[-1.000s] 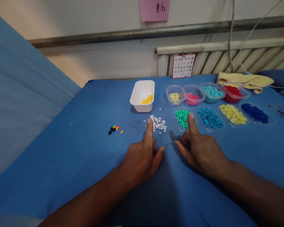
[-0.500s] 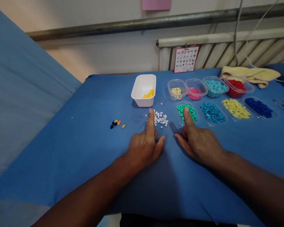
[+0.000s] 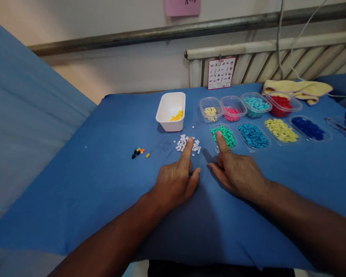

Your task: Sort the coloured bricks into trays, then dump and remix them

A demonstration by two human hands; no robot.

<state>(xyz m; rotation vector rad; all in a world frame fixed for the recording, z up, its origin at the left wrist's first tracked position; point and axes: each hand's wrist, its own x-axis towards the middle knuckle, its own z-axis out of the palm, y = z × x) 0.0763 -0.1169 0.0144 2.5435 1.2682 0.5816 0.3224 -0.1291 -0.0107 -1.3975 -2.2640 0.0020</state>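
My left hand [image 3: 175, 181] hovers over the blue cloth with its index finger stretched forward and its thumb out to the side. Its fingertip overlaps a loose pile of small white building bricks [image 3: 182, 143]; whether it touches them I cannot tell. My right hand [image 3: 239, 173] has a similar pose, index finger pointing at the clear tub of green bricks [image 3: 227, 135] and partly covering it. Nothing is visible in either hand, and the other fingers are mostly hidden. Left of the white pile lie a few black, yellow and orange bricks [image 3: 137, 152].
A white bin [image 3: 170, 125] holding yellow pieces stands behind the white pile. Several clear tubs sit at the right, including dark blue bricks [image 3: 308, 129] and red bricks [image 3: 281, 105]. A yellow cloth [image 3: 300, 90], glasses [image 3: 344, 125] and a picture card [image 3: 221, 73] are farther off.
The view has turned slightly right, so the table things appear shifted left. My hands keep nearly the same pose, and my left fingertip now sits farther right across the white bricks.
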